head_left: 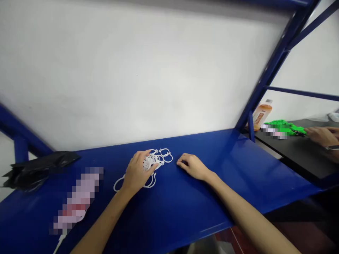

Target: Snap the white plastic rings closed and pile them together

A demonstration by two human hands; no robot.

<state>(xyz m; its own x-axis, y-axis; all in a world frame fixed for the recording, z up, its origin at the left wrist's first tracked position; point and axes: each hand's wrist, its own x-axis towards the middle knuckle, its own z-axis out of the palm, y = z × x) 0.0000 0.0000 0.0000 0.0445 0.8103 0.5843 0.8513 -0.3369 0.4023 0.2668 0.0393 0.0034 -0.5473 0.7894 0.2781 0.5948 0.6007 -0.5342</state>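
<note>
A tangled pile of white plastic rings [151, 161] lies on the blue table [169, 218]. My left hand [136, 169] is over the pile, its thumb and fingers curved round part of it. A few loose rings stick out beyond the hand, both toward the back right and at the near left. To the right of the pile, my right hand [193, 165] rests on the table with its fingers curled in. Thumb and forefinger come close together there, and no object shows between them. The right hand is apart from the rings.
A blurred-out pinkish item [79, 201] with a white cable lies at the left, near a black plastic bag [39, 167]. Blue frame posts flank the table. On a black table [288, 150] at right are a bottle [262, 114], green material [284, 126] and another person's hands [321, 135].
</note>
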